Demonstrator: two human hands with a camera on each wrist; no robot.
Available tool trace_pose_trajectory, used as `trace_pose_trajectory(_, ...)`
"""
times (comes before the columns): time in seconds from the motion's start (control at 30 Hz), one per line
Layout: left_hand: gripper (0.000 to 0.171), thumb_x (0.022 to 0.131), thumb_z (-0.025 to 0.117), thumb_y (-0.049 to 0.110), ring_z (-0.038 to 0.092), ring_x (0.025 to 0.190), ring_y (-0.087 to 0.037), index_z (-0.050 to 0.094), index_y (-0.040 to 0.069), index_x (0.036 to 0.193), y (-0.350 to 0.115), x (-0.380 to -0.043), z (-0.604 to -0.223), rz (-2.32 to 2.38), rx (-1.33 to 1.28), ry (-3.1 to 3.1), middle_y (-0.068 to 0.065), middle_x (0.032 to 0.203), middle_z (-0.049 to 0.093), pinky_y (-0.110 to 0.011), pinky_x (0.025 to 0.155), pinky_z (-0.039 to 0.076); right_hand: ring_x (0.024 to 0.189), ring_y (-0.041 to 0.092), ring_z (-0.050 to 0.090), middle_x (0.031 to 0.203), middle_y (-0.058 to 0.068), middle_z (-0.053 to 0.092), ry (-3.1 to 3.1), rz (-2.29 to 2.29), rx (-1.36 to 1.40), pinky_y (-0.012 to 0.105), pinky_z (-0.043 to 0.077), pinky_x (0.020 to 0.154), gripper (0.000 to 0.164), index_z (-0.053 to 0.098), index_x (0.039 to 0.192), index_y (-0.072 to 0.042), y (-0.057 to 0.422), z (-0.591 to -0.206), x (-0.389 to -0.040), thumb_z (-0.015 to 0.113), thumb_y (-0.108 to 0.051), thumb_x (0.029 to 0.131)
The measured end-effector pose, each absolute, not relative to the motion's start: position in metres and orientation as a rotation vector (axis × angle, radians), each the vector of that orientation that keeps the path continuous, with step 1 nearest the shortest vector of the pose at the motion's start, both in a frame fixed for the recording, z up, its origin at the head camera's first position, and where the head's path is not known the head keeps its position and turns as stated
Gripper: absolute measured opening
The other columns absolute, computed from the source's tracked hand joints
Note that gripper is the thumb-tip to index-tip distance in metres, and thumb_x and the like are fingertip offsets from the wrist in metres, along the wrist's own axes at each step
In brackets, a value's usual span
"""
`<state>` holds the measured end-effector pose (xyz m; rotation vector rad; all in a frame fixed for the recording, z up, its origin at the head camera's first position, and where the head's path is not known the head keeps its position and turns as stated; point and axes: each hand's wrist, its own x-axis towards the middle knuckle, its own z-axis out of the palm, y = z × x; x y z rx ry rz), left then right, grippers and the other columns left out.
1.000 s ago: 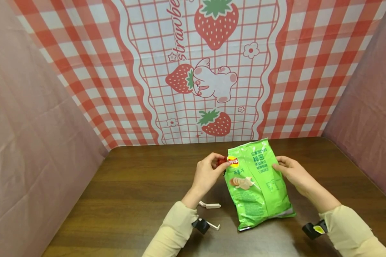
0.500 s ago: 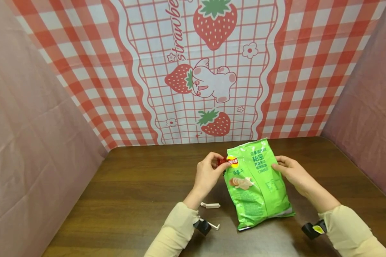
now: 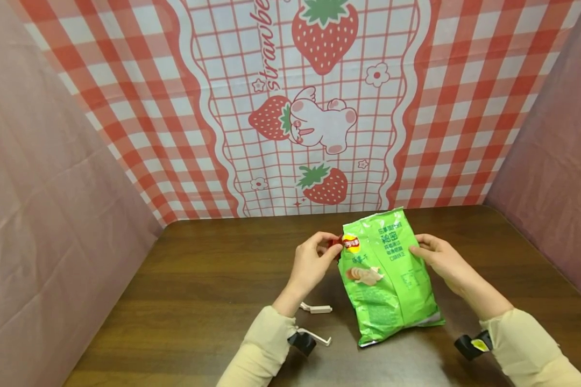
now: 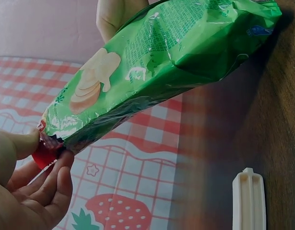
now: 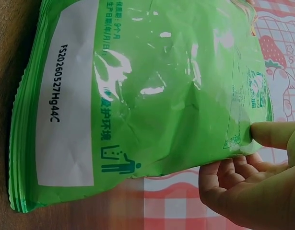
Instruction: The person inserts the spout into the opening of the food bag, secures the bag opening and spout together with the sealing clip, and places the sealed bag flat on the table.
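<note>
A green potato chip bag (image 3: 392, 279) is held tilted, its lower seam close to the wooden table. My left hand (image 3: 312, 263) pinches a small red piece (image 4: 47, 151) with a serrated edge at the bag's upper left side. Dark jagged edges show beside that piece in the left wrist view. On the opposite side my right hand (image 5: 250, 179) grips the bag's edge, thumb on the printed face and fingers behind. Near my left forearm lies an off-white hinged bag clip (image 3: 317, 309), spread apart and partly hidden by the sleeve and wrist strap.
The dark wooden table (image 3: 213, 269) ends at a wall of red and white strawberry cloth (image 3: 140, 107). Pinkish cloth sides (image 3: 63, 177) stand at left and right. Black camera straps (image 3: 302, 342) sit at both wrists.
My left hand shifts very slightly at the red piece. The bag, my right hand and the clip stay where they were.
</note>
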<state>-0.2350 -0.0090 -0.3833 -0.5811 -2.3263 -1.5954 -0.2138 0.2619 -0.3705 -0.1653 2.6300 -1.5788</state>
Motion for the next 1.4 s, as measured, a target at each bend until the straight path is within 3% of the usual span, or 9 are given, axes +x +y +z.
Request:
trace_pose_trajectory(0.2, 0.02, 0.083, 0.065, 0.024, 0.059, 0.064, -0.006, 0.067, 0.008, 0.095, -0.006, -0.235, -0.384, -1.613, -0.572, -2.258, -0.005, 0.083, 0.066, -0.018, 0.056, 0.046, 0.081, -0.003, 0.05, 0.099, 0.002, 0.057, 2.629, -1.586, -0.178, 0.022, 0.044, 0.072, 0.045, 0.035, 0.125, 0.013, 0.261, -0.371, -0.213, 0.041, -0.021, 0.096)
trace_pose_trajectory(0.5, 0.017, 0.083, 0.064, 0.007, 0.063, 0.068, -0.025, 0.065, -0.005, 0.095, 0.0, -0.212, -0.359, -1.729, -0.519, -2.171, -0.017, 0.086, 0.064, -0.017, 0.058, 0.047, 0.079, -0.002, 0.051, 0.091, -0.006, 0.056, 2.598, -1.629, -0.2, 0.023, 0.044, 0.071, 0.043, 0.036, 0.124, 0.014, 0.261, -0.371, -0.212, 0.042, -0.019, 0.096)
trace_pose_trajectory(0.67, 0.018, 0.085, 0.061, 0.006, 0.065, 0.072, -0.029, 0.064, -0.007, 0.097, 0.002, -0.215, -0.364, -1.867, -0.482, -2.129, -0.02, 0.09, 0.066, -0.031, 0.063, 0.053, 0.08, -0.003, 0.05, 0.091, -0.007, 0.056, 2.59, -1.635, -0.2, 0.023, 0.044, 0.072, 0.044, 0.035, 0.124, 0.014, 0.263, -0.372, -0.213, 0.041, -0.019, 0.096)
trace_pose_trajectory(0.83, 0.017, 0.086, 0.059, 0.004, 0.065, 0.074, -0.031, 0.063, -0.007, 0.098, 0.004, -0.218, -0.368, -1.988, -0.433, -2.105, -0.022, 0.091, 0.066, -0.045, 0.068, 0.052, 0.081, -0.003, 0.05, 0.092, -0.007, 0.055, 2.58, -1.637, -0.201, 0.023, 0.043, 0.073, 0.044, 0.035, 0.125, 0.014, 0.263, -0.373, -0.213, 0.041, -0.019, 0.096)
trace_pose_trajectory(1.13, 0.018, 0.089, 0.054, 0.001, 0.063, 0.077, -0.036, 0.061, -0.009, 0.102, 0.006, -0.219, -0.369, -2.032, -0.426, -2.093, -0.025, 0.094, 0.063, -0.048, 0.071, 0.05, 0.084, -0.004, 0.049, 0.095, -0.006, 0.055, 2.586, -1.619, -0.203, 0.019, 0.041, 0.075, 0.045, 0.035, 0.125, 0.014, 0.265, -0.374, -0.214, 0.04, -0.02, 0.097)
trace_pose_trajectory(1.23, 0.019, 0.089, 0.053, 0.001, 0.063, 0.074, -0.031, 0.061, -0.009, 0.102, 0.006, -0.219, -0.368, -2.031, -0.42, -2.102, -0.024, 0.094, 0.063, -0.047, 0.071, 0.051, 0.085, -0.004, 0.048, 0.094, -0.007, 0.055, 2.578, -1.622, -0.204, 0.019, 0.04, 0.076, 0.045, 0.035, 0.125, 0.013, 0.266, -0.375, -0.214, 0.041, -0.021, 0.097)
trace_pose_trajectory(1.4, 0.02, 0.087, 0.056, 0.003, 0.058, 0.066, -0.007, 0.061, -0.009, 0.102, 0.006, -0.219, -0.367, -2.034, -0.408, -2.102, -0.022, 0.096, 0.063, -0.048, 0.072, 0.05, 0.084, -0.003, 0.049, 0.092, -0.009, 0.055, 2.563, -1.644, -0.213, 0.021, 0.041, 0.075, 0.045, 0.035, 0.125, 0.013, 0.266, -0.375, -0.214, 0.041, -0.021, 0.097)
